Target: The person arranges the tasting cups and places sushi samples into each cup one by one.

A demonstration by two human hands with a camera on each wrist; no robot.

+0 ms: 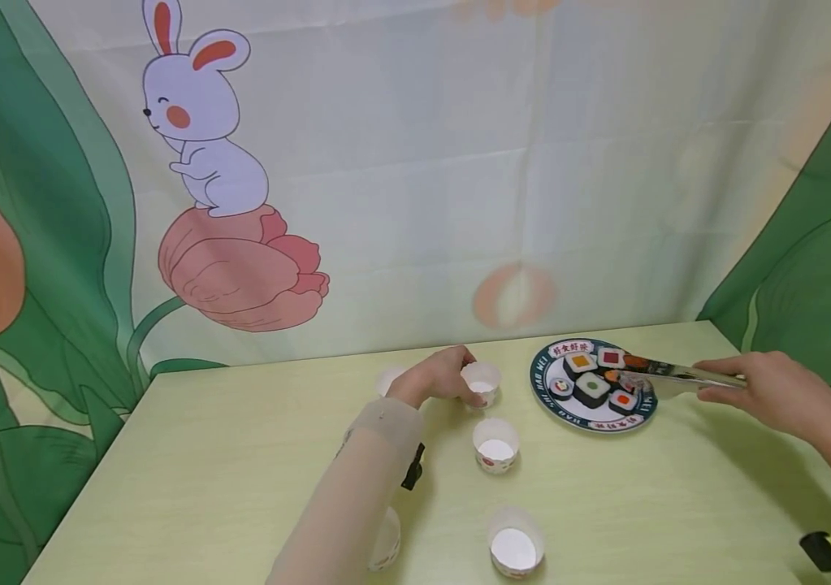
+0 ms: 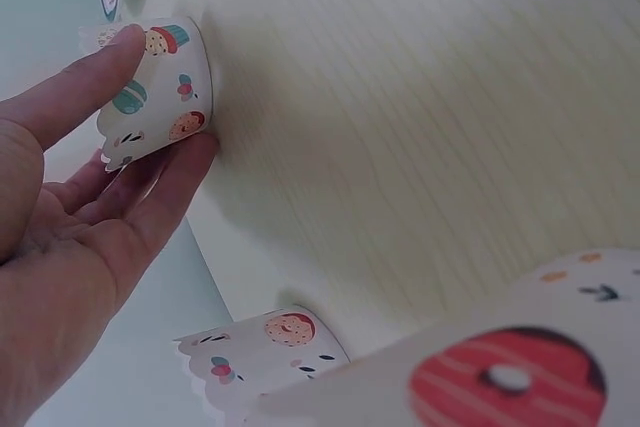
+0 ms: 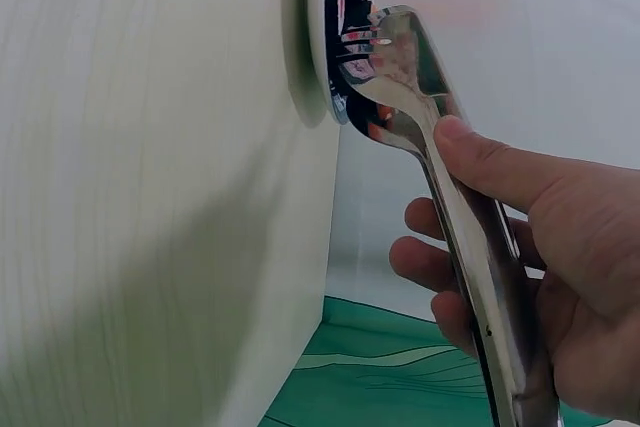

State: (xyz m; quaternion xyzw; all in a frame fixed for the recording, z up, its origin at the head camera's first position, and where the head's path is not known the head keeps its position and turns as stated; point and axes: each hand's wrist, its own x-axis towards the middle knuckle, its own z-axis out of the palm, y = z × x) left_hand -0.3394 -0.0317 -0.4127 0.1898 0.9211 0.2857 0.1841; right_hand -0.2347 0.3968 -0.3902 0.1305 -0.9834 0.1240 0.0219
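Soft, even light, dimmer in wrist views; diffuse shadow (image 1: 766, 457) below the right hand (image 1: 776, 394), glare on its tongs (image 1: 693, 374).

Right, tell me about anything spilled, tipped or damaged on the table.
Nothing stands out. No spill shows on the table, the plate lies flat, and the cups in full view stand upright with no visible damage. Two more are partly hidden by the left arm, so I can't judge those.

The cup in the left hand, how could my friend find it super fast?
Look at the pale table, near its far edge. Just left of the round plate is a small white cup. Unlike the other cups, it has the left hand pinching it.
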